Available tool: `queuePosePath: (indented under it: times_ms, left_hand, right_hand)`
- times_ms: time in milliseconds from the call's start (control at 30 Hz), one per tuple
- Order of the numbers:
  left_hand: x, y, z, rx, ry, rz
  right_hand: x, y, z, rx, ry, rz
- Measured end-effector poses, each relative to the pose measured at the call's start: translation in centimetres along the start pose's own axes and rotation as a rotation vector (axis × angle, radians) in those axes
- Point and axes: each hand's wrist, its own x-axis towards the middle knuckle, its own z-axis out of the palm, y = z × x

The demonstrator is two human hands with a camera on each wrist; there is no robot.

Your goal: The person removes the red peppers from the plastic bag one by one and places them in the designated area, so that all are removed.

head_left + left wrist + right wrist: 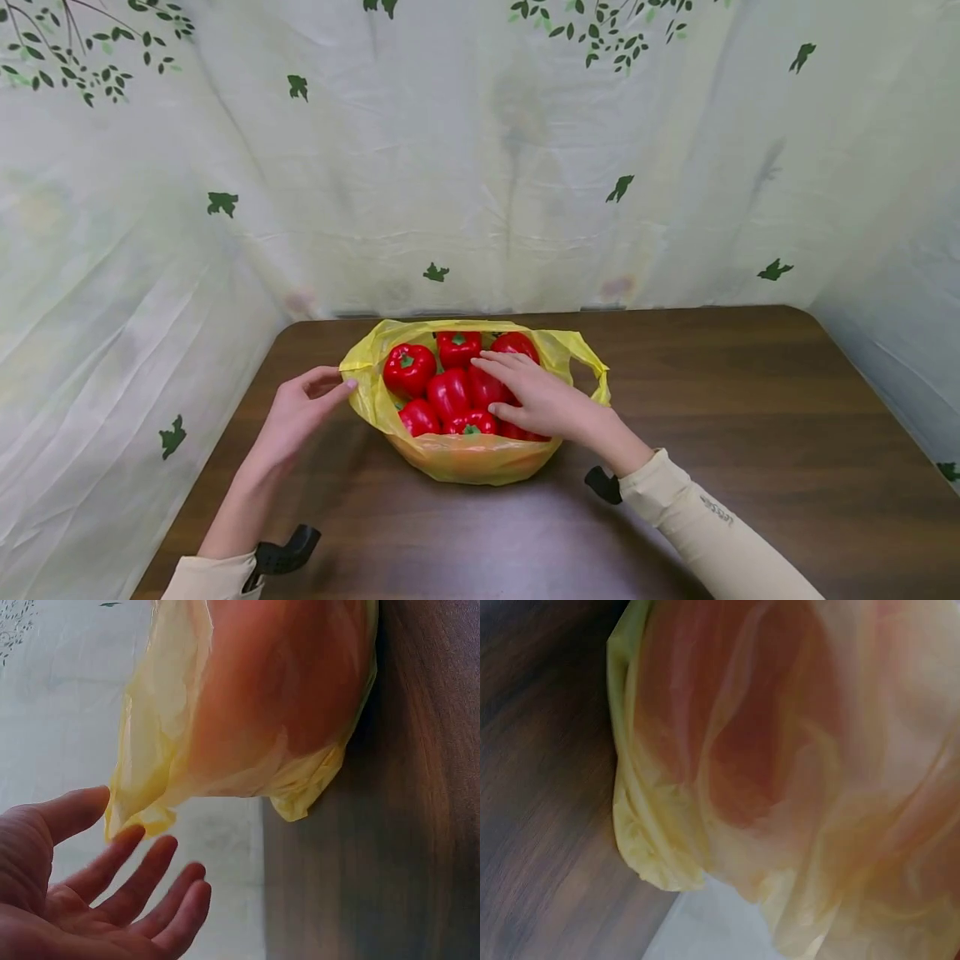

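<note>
A yellow plastic bag stands with its mouth spread wide, full of several red bell peppers with green stems. My left hand is at the bag's left rim, its thumb and index finger pinching the thin edge; the other fingers hang loosely curled below. Over the right part of the mouth lies my right hand, its fingers extended across the peppers on top. In the right wrist view the bag's side fills most of the picture and hides that hand.
The bag sits on a brown wooden table, toward its back left. A pale curtain with leaf prints hangs behind and at both sides. A loop handle sticks up on the bag's right.
</note>
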Motion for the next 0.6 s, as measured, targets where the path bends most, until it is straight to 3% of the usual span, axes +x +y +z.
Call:
queuePosePath:
  times_ms: [167, 400, 600]
  left_hand:
    - [0.2, -0.2, 0.0, -0.069, 0.002, -0.054]
    - [0.2, -0.4, 0.1, -0.18, 0.003, -0.08]
    - [0.1, -0.9, 0.1, -0.256, -0.014, -0.095]
  right_hand:
    - [0.7, 0.6, -0.1, -0.012, -0.015, 0.006]
    - [1.3, 1.1, -0.6, 0.02, -0.065, 0.019]
    - [1.7, 1.4, -0.5, 0.03, -0.033, 0.017]
